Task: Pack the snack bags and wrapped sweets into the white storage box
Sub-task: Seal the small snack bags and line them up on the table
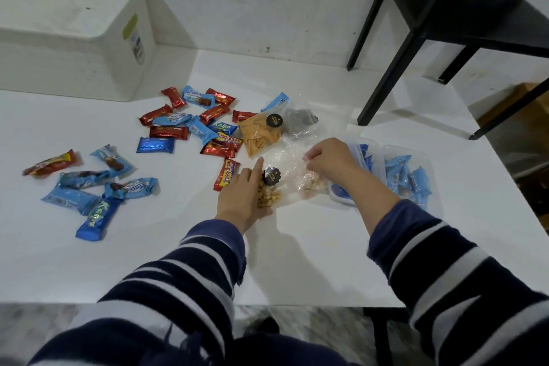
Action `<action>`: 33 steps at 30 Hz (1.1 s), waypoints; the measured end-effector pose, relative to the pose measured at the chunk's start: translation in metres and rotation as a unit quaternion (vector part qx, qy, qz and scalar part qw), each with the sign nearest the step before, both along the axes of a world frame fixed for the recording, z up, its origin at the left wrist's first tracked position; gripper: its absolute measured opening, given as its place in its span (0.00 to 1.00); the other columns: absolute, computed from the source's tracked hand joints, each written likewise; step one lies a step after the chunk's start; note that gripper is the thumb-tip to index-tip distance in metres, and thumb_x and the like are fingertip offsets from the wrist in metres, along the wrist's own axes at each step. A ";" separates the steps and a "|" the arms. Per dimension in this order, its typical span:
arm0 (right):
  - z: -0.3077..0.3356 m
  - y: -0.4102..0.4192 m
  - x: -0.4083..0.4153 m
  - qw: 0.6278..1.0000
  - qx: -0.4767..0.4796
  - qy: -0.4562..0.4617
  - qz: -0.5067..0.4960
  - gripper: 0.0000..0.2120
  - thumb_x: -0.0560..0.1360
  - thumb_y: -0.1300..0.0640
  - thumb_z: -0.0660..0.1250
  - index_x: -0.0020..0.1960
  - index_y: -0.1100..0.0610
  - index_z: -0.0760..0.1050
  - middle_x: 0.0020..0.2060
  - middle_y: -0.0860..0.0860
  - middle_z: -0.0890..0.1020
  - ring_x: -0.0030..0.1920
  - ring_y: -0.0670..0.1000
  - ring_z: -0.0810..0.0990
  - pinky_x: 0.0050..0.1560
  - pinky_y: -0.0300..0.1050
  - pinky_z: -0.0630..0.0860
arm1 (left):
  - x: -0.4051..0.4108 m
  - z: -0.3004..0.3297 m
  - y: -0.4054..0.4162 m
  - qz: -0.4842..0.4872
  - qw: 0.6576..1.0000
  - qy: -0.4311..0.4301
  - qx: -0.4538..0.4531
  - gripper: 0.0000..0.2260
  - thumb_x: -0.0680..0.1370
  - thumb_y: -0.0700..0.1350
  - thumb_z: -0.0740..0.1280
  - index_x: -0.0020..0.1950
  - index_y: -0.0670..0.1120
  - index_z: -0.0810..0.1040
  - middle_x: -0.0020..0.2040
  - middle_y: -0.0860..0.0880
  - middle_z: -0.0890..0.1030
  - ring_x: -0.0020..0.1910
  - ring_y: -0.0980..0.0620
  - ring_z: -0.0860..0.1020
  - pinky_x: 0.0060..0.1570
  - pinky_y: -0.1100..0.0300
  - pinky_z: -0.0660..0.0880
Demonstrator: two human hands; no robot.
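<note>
The white storage box [74, 38] stands at the table's far left. Several red and blue wrapped sweets [190, 125] lie scattered in the middle, and more blue ones [89, 187] lie at the left. My left hand [242, 193] grips a clear bag of nuts [269, 192] with a black sticker, index finger raised. Beside it, my right hand [329, 159] pinches the top of a clear bag of pale snacks [310, 184]. Behind them lie a bag of yellow sticks [260, 134] and a bag of dark pieces [301, 119].
A clear plastic tub [416, 178] holding blue wrapped sweets sits right of my right hand, with its blue-edged lid [344, 196] near my forearm. A black metal shelf frame [416, 47] stands on the table at the back right. The table's front edge [297, 304] is near my body.
</note>
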State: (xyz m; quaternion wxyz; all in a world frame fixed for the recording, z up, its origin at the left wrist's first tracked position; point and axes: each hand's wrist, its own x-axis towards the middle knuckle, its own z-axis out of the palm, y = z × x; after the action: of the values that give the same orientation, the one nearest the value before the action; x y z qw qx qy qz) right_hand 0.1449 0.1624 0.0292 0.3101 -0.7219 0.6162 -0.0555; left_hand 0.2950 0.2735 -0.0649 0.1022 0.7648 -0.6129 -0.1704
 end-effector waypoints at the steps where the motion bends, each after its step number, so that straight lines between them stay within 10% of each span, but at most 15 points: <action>1: 0.000 0.000 0.002 1.000 -0.003 -0.006 0.011 0.07 0.73 0.64 0.67 0.46 0.59 0.83 0.46 0.52 0.84 0.45 0.51 0.80 0.47 0.43 0.77 | 0.000 0.000 0.002 0.009 1.000 0.006 -0.003 0.52 0.67 0.58 0.74 0.77 0.50 0.41 0.71 0.46 0.65 0.73 0.44 0.60 0.62 0.51 0.69; 21: -0.010 -0.007 0.030 0.999 -0.030 -0.005 0.017 0.10 0.74 0.62 0.65 0.45 0.69 0.80 0.46 0.61 0.84 0.49 0.58 0.81 0.55 0.54 0.77 | -0.003 -0.006 0.007 0.046 0.997 0.062 -0.017 0.52 0.67 0.60 0.73 0.77 0.52 0.39 0.71 0.48 0.64 0.74 0.47 0.58 0.63 0.51 0.70; 27: -0.010 -0.008 0.034 0.997 0.019 -0.068 -0.005 0.08 0.72 0.61 0.66 0.42 0.67 0.79 0.35 0.63 0.74 0.38 0.53 0.71 0.41 0.47 0.74 | -0.002 -0.009 0.005 0.039 0.998 0.054 -0.012 0.53 0.67 0.61 0.72 0.77 0.51 0.38 0.72 0.48 0.62 0.74 0.47 0.58 0.66 0.52 0.68; 33: -0.011 -0.008 0.039 0.998 -0.024 -0.051 -0.005 0.11 0.74 0.60 0.66 0.47 0.68 0.81 0.46 0.61 0.83 0.49 0.60 0.81 0.47 0.48 0.77 | -0.001 -0.012 0.005 0.032 0.998 0.046 -0.012 0.54 0.67 0.63 0.71 0.77 0.50 0.36 0.72 0.48 0.62 0.75 0.47 0.57 0.68 0.53 0.65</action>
State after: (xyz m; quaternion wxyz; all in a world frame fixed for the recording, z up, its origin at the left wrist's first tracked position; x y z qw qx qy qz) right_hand 0.1838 0.1547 0.0177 0.3231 -0.7223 0.6017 -0.1084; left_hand 0.2944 0.2783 -0.0772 0.1447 0.7739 -0.5849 -0.1952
